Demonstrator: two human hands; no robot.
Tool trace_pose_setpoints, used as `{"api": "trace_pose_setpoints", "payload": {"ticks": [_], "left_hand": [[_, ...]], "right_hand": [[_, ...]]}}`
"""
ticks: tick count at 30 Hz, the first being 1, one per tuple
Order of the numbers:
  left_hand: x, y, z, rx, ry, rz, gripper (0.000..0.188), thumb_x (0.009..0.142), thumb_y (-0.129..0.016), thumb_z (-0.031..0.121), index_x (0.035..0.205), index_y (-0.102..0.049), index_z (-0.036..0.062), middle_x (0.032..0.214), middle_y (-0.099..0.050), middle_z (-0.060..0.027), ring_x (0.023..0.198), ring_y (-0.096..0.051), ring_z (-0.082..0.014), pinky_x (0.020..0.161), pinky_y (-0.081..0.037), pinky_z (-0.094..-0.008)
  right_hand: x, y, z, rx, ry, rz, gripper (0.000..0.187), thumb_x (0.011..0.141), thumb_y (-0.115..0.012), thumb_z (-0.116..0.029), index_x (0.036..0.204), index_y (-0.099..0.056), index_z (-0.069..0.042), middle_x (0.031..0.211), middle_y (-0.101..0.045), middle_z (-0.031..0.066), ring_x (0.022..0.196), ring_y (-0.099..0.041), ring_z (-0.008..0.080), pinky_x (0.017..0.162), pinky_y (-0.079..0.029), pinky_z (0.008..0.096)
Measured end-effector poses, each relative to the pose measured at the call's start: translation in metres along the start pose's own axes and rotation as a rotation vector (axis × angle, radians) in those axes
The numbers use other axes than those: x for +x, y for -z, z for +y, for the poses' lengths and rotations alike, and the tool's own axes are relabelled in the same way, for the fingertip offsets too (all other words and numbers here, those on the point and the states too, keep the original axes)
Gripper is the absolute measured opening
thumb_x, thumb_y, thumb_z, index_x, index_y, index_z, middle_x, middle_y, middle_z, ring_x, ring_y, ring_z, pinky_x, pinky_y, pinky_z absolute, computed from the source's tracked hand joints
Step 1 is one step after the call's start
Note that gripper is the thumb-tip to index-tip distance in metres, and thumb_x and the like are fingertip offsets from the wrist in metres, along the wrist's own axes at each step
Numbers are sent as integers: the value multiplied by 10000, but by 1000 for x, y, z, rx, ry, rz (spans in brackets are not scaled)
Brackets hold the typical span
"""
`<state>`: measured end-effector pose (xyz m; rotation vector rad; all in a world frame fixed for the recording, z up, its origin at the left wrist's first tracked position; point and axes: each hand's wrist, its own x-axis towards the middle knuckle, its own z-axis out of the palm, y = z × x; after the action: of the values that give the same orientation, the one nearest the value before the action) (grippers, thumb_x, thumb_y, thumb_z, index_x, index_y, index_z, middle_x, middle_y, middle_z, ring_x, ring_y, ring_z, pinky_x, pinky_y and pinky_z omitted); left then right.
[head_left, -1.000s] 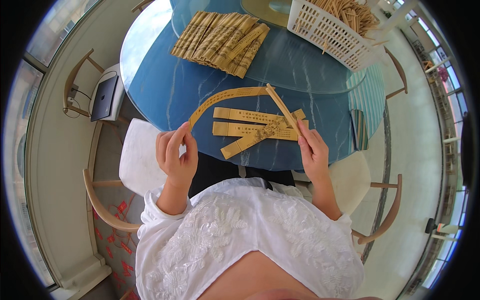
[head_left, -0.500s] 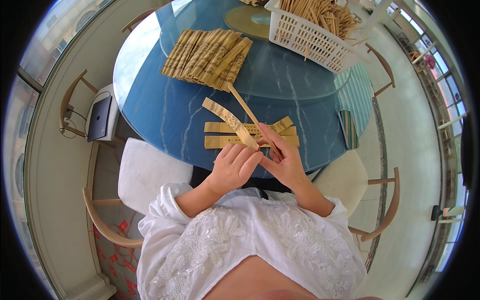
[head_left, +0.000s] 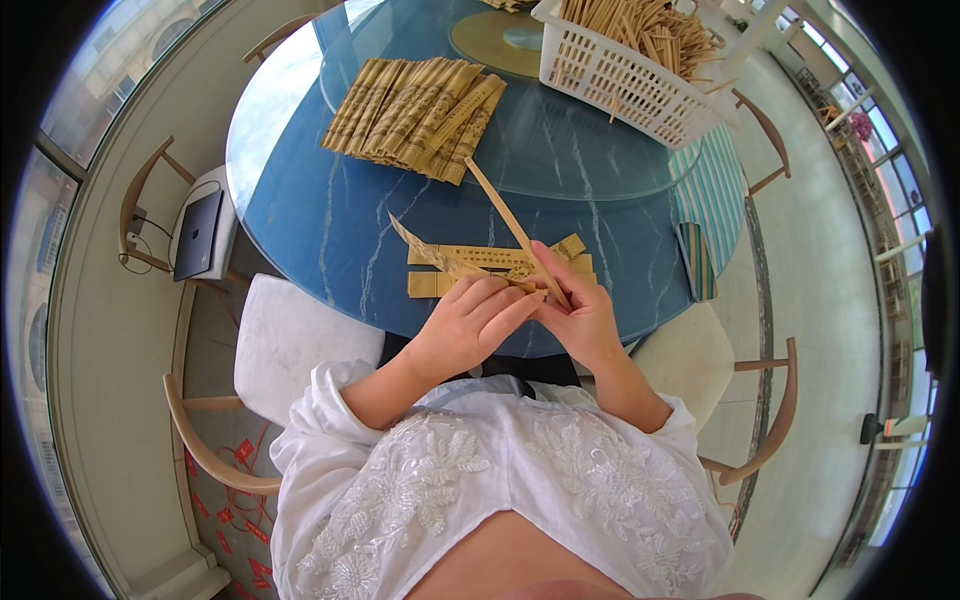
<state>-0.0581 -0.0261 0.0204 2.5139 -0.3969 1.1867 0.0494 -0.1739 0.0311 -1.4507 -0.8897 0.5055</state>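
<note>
My left hand [head_left: 468,325] is closed on a gold-coloured paper chopstick sleeve [head_left: 428,255] with dark printing, its free end pointing up and to the left. In my right hand [head_left: 585,320] are slim wooden chopsticks [head_left: 507,212], slanting up toward the far left; whether they are one piece or a pair I cannot tell. The fingertips of both hands meet at the near end of the sleeve, and they hide its opening. Beneath, several flat chopstick sleeves [head_left: 424,286] lie on the blue table [head_left: 330,240], some crossing each other.
A fanned stack of chopstick sleeves [head_left: 408,115] rests farther back on the table. Beyond it, at the right, a white plastic basket [head_left: 610,90] is heaped with wooden chopsticks [head_left: 645,35]. A striped case [head_left: 697,262] lies by the right edge. A laptop [head_left: 199,235] sits on a chair at the left.
The sleeve has swung lower and turned edge-on, its far end moving left and down. My right hand has shifted slightly right with the chopsticks.
</note>
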Motion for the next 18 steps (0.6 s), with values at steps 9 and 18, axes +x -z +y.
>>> {"api": "trace_pose_setpoints", "payload": {"ticks": [9,18], "left_hand": [[7,7,-10,-89,21,85,393,746,-749,52,1110,-601,55,1011,-653,-65,1014,-602,-270,900,-489,-403],[27,26,-18,-439,293,-98,382,801,-739,-6,1148,-591,52,942,-650,-94,879,-664,-266,736,-541,-327]], "right_hand": [[7,10,-7,131,-102,-40,600,887,-655,56,1438,-465,-85,1214,-630,36,972,-627,79,842,-504,204],[13,6,-5,105,20,3,601,880,-658,58,1434,-471,-84,1179,-638,32,960,-634,74,842,-509,206]]}}
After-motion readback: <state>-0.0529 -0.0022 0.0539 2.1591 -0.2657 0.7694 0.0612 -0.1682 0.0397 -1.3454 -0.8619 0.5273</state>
